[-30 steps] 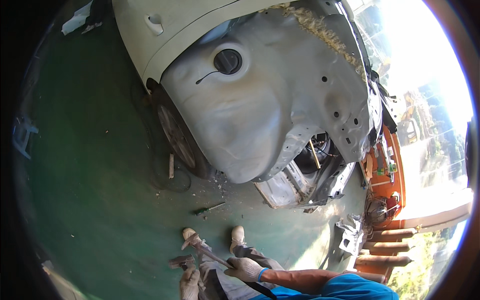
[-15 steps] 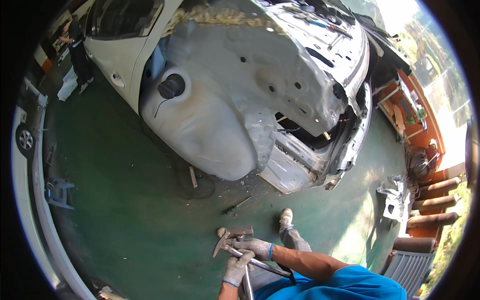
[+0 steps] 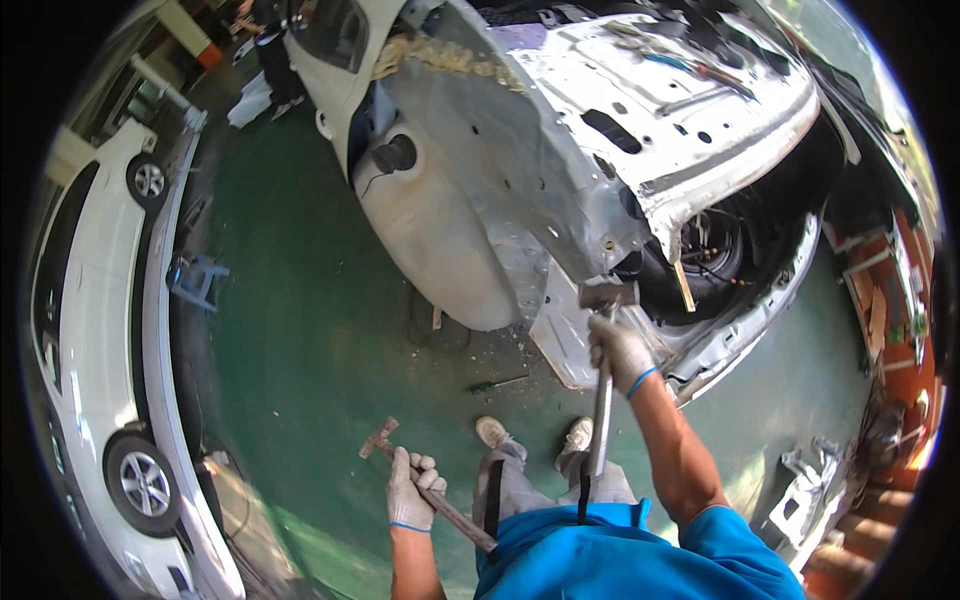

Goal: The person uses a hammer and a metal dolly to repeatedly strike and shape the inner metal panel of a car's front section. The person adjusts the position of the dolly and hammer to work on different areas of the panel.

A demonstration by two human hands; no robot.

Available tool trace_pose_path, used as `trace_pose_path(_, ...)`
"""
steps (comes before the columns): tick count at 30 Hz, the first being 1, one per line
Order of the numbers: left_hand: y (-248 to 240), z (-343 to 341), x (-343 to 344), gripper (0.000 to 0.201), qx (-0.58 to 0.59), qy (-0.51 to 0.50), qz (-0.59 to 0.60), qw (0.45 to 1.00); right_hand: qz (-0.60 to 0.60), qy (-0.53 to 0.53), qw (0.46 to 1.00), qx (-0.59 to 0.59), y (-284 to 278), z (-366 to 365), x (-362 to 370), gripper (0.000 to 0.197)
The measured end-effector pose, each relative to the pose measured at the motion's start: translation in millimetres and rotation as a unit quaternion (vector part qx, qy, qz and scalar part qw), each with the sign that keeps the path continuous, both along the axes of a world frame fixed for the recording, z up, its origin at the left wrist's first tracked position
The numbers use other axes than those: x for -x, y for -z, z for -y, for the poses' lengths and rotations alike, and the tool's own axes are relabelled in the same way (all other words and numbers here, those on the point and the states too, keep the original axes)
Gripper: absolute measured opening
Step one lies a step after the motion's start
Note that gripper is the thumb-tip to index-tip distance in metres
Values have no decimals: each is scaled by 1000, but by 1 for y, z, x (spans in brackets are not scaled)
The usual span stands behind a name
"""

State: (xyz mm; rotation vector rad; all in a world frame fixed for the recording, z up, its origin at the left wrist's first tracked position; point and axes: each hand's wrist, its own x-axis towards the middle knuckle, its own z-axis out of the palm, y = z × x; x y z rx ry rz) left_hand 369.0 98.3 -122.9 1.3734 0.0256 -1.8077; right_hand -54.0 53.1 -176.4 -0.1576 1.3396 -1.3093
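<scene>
**Gripping small hammer in L hand, big hammer in R hand**

Head view: held well apart now, vs. crossed & close together ½ sec ago. Swapped too: 1 sec ago, seen w/ small hammer in R hand & big hammer in L hand. Raised R hand up in front of car body; moved L hand out to L side. Also showing more of white car at L edge now.

Inside open well of car body, can see dark round item plus cables, & at its edge a slanting wooden strip.

Closed L hand round small hammer's upper shaft, just below its head, w/ shaft end slanting down to blue shirt. Closed R hand round big hammer's shaft, just under its head, w/ shaft pointing down twd legs. Overlapping car body in view w/ big hammer's head; can't tell if touching. Can see a screwdriver on green floor, btwn shoes & car body.
</scene>
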Motion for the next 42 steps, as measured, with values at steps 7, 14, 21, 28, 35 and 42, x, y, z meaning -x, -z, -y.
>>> trace_pose_path(7, 116, -68, -64, 35, -84, 55, 127, 987, -425, -201, 869, -152, -6, 56, 115, 21)
trace_pose_path(14, 195, -198, -106, 32, -289, -23, 113, 950, -306, -216, 919, -122, -26, 119, 171, 15)
trace_pose_path(21, 183, -268, -43, 35, -225, -162, 83, 957, -317, -306, 896, -47, -14, 147, 139, 15)
trace_pose_path(28, 176, -265, 40, 35, -257, -59, 103, 959, -333, -345, 871, -110, -29, 87, 207, 15)
trace_pose_path(35, 163, -241, 44, 35, -227, -21, 157, 961, -253, -281, 925, -32, 7, 184, 137, 16)
trace_pose_path(42, 168, -222, 32, 33, -278, -20, 128, 952, -337, -436, 834, -33, -12, 106, 122, 16)
